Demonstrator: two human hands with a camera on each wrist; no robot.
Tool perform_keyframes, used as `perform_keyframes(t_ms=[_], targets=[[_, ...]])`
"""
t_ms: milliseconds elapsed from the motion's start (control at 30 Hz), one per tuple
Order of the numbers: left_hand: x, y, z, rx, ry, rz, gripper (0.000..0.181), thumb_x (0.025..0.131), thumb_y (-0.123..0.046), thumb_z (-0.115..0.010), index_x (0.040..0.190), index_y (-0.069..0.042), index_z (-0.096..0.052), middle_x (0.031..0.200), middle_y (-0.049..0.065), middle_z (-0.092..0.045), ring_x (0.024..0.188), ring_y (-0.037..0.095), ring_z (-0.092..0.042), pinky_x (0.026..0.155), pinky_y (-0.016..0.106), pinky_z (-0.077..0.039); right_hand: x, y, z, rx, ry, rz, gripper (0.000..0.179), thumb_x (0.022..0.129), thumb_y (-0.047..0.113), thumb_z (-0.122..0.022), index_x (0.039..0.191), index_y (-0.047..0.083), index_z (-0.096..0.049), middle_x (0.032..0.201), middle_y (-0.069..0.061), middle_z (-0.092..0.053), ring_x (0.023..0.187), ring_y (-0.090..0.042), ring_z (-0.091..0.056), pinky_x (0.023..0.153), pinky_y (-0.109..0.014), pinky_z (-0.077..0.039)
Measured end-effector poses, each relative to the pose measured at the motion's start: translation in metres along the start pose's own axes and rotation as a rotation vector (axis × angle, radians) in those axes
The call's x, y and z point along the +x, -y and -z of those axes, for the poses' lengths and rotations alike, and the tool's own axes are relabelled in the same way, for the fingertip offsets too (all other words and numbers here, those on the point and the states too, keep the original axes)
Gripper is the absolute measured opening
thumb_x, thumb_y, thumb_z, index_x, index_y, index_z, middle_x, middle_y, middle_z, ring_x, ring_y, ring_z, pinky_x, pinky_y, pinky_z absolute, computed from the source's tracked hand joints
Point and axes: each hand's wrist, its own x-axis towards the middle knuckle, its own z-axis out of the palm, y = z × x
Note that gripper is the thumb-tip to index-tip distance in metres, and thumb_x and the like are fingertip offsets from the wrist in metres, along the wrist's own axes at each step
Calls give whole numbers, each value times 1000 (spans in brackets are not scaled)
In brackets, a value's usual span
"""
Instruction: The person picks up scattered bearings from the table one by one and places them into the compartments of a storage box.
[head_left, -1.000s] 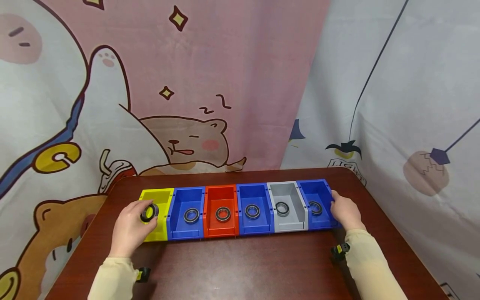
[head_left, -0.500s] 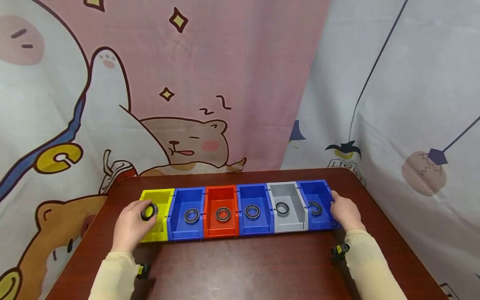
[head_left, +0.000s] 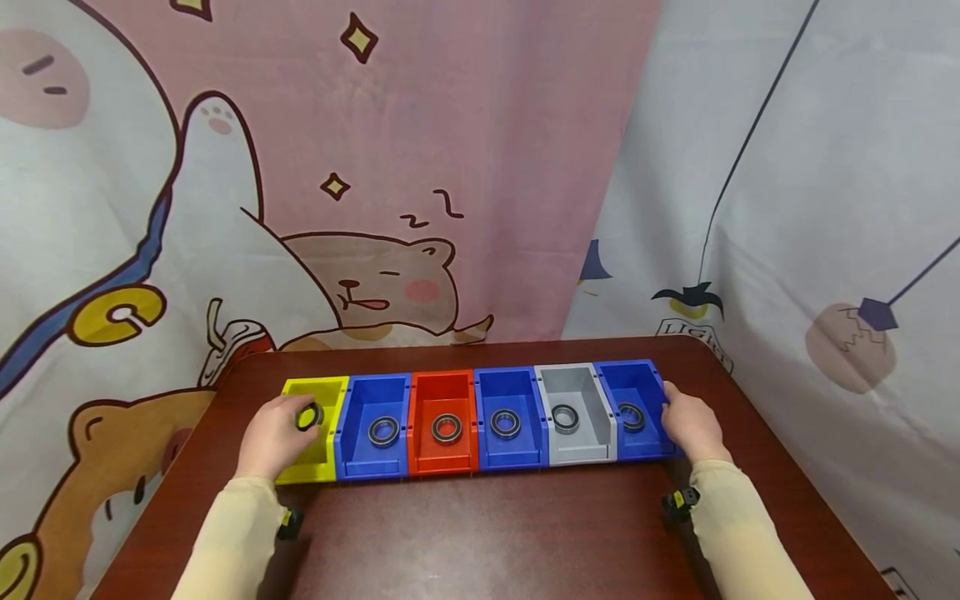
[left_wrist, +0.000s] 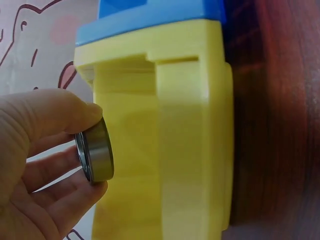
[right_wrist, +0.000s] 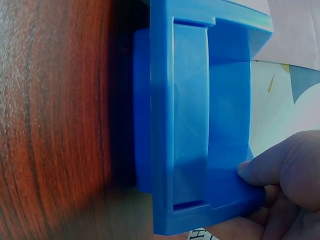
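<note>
Between thumb and fingers, my left hand pinches a ball bearing on its rim. This bearing is tilted up on edge, over the yellow bin at the left end of a row of bins. My right hand grips the outer side wall of the blue bin at the right end, thumb over the inside and fingers outside. Inside that blue bin lies another bearing. The grey bin beside it holds a bearing leaning toward its left wall.
The red bin and the two other blue bins each hold one flat-lying bearing, such as the bearing in the red one. All the bins stand joined on a brown wooden table. Printed curtains hang behind and to the right.
My left hand has shifted slightly right, carrying the bearing a little further over the yellow bin. My right hand and the row of bins have stayed in place.
</note>
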Motion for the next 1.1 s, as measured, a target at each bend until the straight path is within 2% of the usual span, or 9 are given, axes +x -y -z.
perform_keyframes(t_ms=[233, 533, 767, 900, 1100], targets=[[6, 4, -9, 36, 48, -19, 46, 79, -9, -78, 119, 8, -65, 117, 30, -63, 107, 47, -59, 93, 61, -46, 1, 0, 1, -5, 5, -9, 51, 100, 7, -44, 147, -10, -31, 134, -42, -44, 114, -58, -51, 91, -66, -44], [13, 8, -21, 96, 166, 0, 47, 78, -10, -78, 118, 11, -65, 115, 31, -64, 106, 47, -60, 94, 61, -45, 1, 0, 0, -2, 5, -11, 51, 101, 7, -44, 146, -11, -30, 134, -42, -45, 113, -58, -51, 90, -66, -44], [17, 13, -33, 132, 210, -12, 34, 75, -5, -76, 107, 7, -70, 99, 23, -68, 88, 36, -63, 84, 57, -50, 2, 0, 0, -27, -5, -12, 51, 100, 7, -43, 147, -9, -32, 130, -42, -48, 102, -54, -58, 80, -61, -49], [18, 16, -37, 122, 232, -7, 36, 75, -2, -74, 109, 9, -69, 102, 24, -68, 91, 38, -63, 87, 58, -49, 2, 0, -1, -23, 2, -14, 51, 100, 7, -43, 147, -8, -31, 130, -42, -48, 104, -54, -57, 82, -62, -49], [17, 18, -39, 98, 236, -15, 33, 74, 1, -72, 106, 6, -70, 97, 20, -69, 82, 33, -61, 83, 55, -50, 2, 0, 0, -19, 9, -23, 51, 100, 8, -43, 147, -8, -31, 132, -41, -46, 106, -55, -56, 85, -63, -48]])
